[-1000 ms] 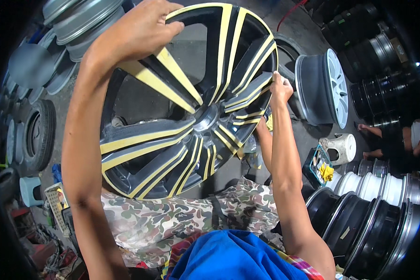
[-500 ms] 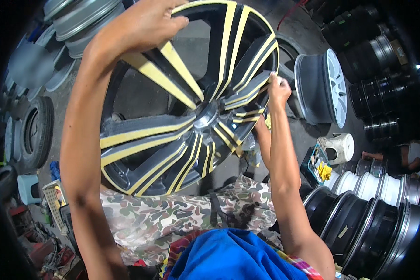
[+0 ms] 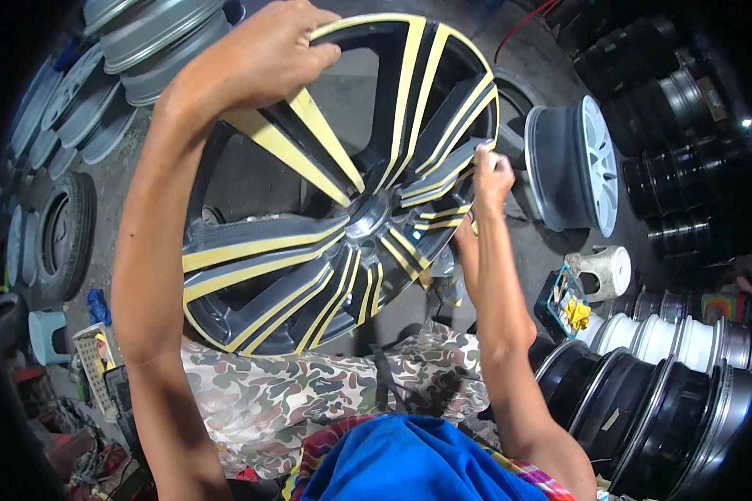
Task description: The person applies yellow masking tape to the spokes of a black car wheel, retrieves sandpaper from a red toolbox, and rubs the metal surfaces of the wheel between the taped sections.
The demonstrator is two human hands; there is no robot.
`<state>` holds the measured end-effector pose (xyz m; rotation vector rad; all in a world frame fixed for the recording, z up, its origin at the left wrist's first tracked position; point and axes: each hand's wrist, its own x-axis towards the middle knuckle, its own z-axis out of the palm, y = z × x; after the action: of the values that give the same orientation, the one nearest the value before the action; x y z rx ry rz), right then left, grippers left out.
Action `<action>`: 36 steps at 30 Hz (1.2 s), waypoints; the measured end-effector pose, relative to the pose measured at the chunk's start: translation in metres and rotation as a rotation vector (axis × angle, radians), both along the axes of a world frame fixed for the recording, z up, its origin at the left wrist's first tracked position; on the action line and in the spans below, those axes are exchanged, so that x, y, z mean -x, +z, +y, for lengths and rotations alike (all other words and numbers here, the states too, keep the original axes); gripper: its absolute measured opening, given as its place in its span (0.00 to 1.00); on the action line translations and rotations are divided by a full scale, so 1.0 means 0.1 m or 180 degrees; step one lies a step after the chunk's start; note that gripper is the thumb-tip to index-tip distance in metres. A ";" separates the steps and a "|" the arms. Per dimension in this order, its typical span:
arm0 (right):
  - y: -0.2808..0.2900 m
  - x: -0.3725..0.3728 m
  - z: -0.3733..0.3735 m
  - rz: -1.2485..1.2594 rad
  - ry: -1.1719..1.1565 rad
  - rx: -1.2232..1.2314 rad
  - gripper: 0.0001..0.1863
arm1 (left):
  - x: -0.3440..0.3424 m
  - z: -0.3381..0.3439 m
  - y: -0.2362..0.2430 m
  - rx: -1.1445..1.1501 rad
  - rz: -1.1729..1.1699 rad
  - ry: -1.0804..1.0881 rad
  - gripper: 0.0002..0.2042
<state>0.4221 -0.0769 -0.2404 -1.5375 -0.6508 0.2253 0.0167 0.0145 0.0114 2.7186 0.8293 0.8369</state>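
A large black alloy wheel (image 3: 368,213) with pale yellow faces on its spokes stands tilted in front of me, above my camouflage-clad legs. My left hand (image 3: 288,46) is closed over the upper left edge of its rim, the fingertips hidden behind it. At the right edge of the wheel, my right hand (image 3: 493,177) is closed, thumb and fingers pinched together against the rim beside a spoke end. Whatever it pinches there is too small to make out.
A grey wheel (image 3: 570,167) stands to the right, near a white stool (image 3: 605,271) and a basket with a yellow cloth (image 3: 576,313). Rows of black rims (image 3: 643,409) lie at the lower right. A tyre (image 3: 63,238) and stacked silver rims (image 3: 155,42) are at the left.
My right hand has moved slightly down and left along the wheel's edge. The wheel sits a little lower in view, with my left hand still gripping its rim.
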 end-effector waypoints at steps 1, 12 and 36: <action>0.09 -0.09 0.06 -0.0098 -0.0047 0.0134 0.16 | 0.01 -0.01 0.03 0.0225 0.0025 -0.0026 0.13; 0.45 0.03 -0.80 0.0512 0.1249 0.0772 0.14 | -0.01 -0.25 0.18 0.0506 0.0164 0.0343 0.22; 0.83 -0.04 -0.87 -0.2559 0.2375 0.0447 0.11 | 0.22 -0.57 0.24 0.0518 0.0704 0.1957 0.21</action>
<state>0.4265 -0.1634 -0.1572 -1.4327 -1.8783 0.2048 -0.0058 -0.0428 0.0353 2.4540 1.7472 0.5234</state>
